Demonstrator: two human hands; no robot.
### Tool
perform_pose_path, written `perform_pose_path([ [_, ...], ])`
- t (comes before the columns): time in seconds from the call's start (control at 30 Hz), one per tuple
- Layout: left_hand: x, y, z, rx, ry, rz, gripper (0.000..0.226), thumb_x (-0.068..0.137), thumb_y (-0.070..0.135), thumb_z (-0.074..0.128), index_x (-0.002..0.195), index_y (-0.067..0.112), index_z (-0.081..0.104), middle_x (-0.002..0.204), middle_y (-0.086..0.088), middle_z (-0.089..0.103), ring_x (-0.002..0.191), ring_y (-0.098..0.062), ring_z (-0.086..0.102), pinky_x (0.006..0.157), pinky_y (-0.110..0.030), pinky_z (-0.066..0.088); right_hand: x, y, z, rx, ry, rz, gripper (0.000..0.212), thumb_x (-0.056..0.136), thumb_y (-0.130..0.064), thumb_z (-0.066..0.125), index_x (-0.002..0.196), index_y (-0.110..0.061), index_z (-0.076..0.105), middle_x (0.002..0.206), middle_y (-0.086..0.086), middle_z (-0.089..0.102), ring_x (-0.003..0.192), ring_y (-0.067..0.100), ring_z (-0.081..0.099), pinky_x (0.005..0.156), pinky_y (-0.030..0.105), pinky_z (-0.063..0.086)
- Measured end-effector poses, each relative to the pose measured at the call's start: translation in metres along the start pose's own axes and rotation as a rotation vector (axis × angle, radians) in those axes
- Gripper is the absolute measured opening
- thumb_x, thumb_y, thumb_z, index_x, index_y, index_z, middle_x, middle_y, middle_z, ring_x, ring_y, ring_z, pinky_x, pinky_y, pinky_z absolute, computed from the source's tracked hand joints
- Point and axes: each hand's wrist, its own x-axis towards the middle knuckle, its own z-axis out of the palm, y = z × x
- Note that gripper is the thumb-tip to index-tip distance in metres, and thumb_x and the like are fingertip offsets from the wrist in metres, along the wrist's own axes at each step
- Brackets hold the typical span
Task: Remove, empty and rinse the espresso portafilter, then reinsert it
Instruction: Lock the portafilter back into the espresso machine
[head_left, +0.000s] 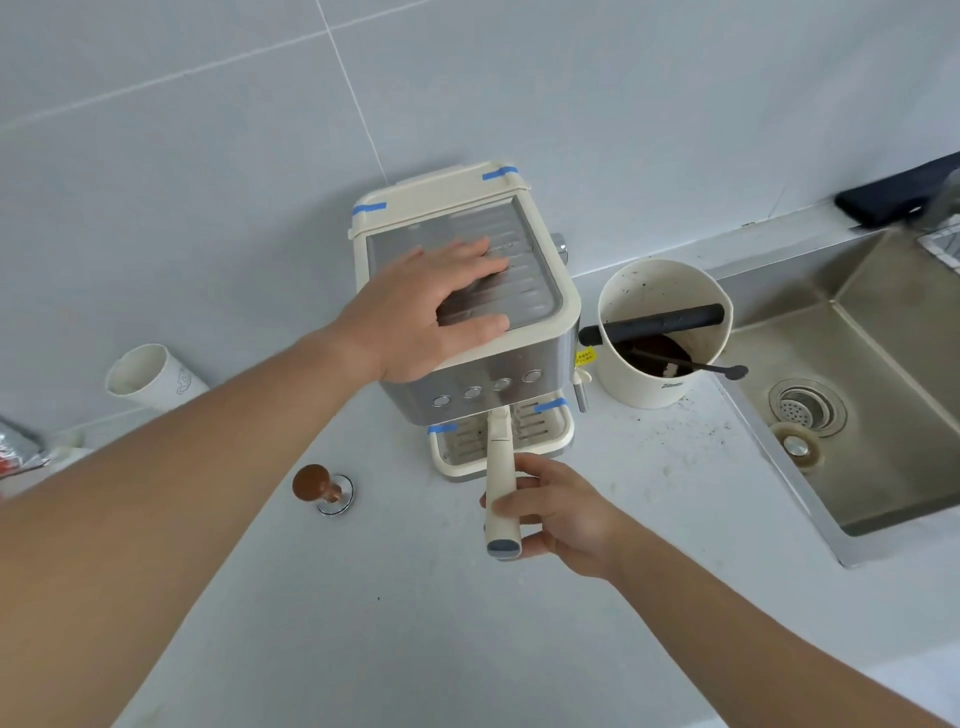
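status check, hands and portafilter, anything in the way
Left hand flat on espresso machine top. Right hand gripping portafilter handle, portafilter at machine front. Nothing in the way.

The portafilter (501, 483) has a long cream handle with a grey end. It sticks out from the front of the coffee machine (467, 312), over the drip tray. Its basket end is hidden under the machine.

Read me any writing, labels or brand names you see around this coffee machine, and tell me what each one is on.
Nothing reads clearly.
Yellow sticker on the cream and steel espresso machine: dark print, too small to read.
Cream knock-box bucket: grey brand word near its base, too blurred.
White paper cup lying on its side: faint printed mark, not legible.
Crumpled bag at the left edge: red print, unreadable.
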Motion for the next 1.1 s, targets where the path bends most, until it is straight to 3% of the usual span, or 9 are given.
perform_pose_path([
  [0.27,0.001,-0.003,0.004,-0.026,0.032,0.013,0.069,0.081,0.067,0.047,0.143,0.039,0.042,0.160,0.010,0.029,0.146,0.001,0.017,0.117,-0.028,0.006,0.016,0.000,0.018,0.069,0.080,-0.071,0.047,0.067,-0.006,0.074,0.113,-0.014,0.067,0.092,0.008,0.070,0.073,0.022,0.070,0.061,0.039,0.059],
  [0.4,0.002,-0.003,0.004,-0.036,0.046,0.018,0.069,0.079,0.067,0.048,0.142,0.039,0.044,0.159,0.011,0.031,0.144,0.001,0.021,0.118,-0.030,0.009,0.022,0.006,0.028,0.114,0.130,-0.108,0.040,0.077,0.000,0.074,0.114,-0.013,0.066,0.098,0.010,0.067,0.071,0.020,0.069,0.061,0.039,0.059],
  [0.6,0.003,-0.003,0.004,-0.058,0.058,0.001,0.071,0.075,0.070,0.047,0.140,0.041,0.046,0.158,0.012,0.032,0.140,0.000,0.026,0.110,-0.020,0.011,0.034,0.012,0.047,0.158,0.139,-0.154,0.042,0.081,0.003,0.074,0.118,-0.011,0.061,0.101,0.009,0.068,0.076,0.022,0.070,0.062,0.039,0.060],
  [0.87,0.002,-0.003,0.004,-0.056,0.061,-0.025,0.072,0.073,0.071,0.049,0.139,0.043,0.047,0.156,0.015,0.034,0.142,-0.009,0.031,0.115,-0.029,0.020,0.048,0.022,0.069,0.164,0.134,-0.161,0.049,0.079,0.005,0.076,0.122,-0.010,0.056,0.092,0.006,0.067,0.075,0.017,0.073,0.064,0.042,0.062],
  [1.1,0.003,-0.004,0.006,-0.065,0.084,-0.007,0.071,0.074,0.070,0.049,0.139,0.040,0.048,0.156,0.011,0.037,0.142,-0.003,0.029,0.110,-0.021,0.014,0.056,0.024,0.074,0.166,0.186,-0.189,0.047,0.078,0.007,0.077,0.115,-0.013,0.056,0.100,0.011,0.065,0.081,0.019,0.069,0.062,0.040,0.062],
])
